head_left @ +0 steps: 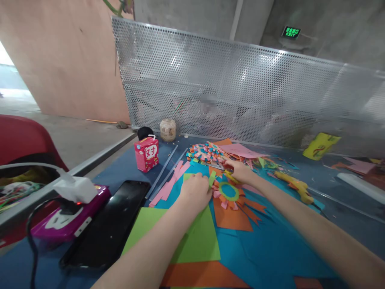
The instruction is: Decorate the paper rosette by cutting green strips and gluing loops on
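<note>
Through the head camera I see that my left hand (197, 189) is closed, with its fingers pinched on a narrow green paper strip (212, 178), which stands up beside the fingertips. My right hand (238, 171) is closed around the scissors (214, 165); their metal blades point to the left, above this strip, but I cannot tell whether the blades are open. Just below the right hand lies a paper flower (228, 192), with a blue middle, a green ring and a fringe of pink and orange, resting over an orange sheet (233, 220). Under my left forearm there is a green sheet (177, 230). Behind the hands I find a heap of fringed paper pieces (204, 151), and to the left of them some pink strips (168, 186). A yellow glue gun (294, 187) lies on the right side, and a black phone (108, 224) on the left.
</note>
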Motion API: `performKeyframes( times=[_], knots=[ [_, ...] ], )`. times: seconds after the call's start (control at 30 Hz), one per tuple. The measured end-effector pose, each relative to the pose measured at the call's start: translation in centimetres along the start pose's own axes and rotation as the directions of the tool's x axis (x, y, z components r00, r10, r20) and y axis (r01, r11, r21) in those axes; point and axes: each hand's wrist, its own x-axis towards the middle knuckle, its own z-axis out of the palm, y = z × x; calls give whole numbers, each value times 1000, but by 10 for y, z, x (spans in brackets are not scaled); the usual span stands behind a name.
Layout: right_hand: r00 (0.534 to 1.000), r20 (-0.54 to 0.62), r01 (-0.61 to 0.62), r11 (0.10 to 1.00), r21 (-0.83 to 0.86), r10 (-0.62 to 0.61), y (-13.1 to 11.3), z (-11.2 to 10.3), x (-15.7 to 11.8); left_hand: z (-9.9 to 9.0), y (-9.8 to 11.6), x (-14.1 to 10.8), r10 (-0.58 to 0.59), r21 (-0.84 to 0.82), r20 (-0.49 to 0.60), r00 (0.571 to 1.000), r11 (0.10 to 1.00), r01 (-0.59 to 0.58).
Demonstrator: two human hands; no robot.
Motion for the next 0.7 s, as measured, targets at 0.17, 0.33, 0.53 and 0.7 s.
performKeyframes(
  times=[0.17, 0.33, 0.53, 0.7],
  knots=[
    [997, -48, -57, 996, -72, 53, 8, -1, -1, 0, 0, 0, -1, -14, -1, 1000, 1000, 1],
    [938, -264, -272, 951, -148, 227, 26, -43, 5, 0, 2, -1, -34, -101, 42, 999, 994, 38],
    [723, -537, -592, 790, -158, 434, 69, -92, 21, 0, 0, 2, -116, -221, 62, 991, 967, 127],
    [663, -503, -701, 696, -158, 554, 96, -90, 11, 0, -4, 2, -133, -254, 49, 990, 957, 141]
  ],
)
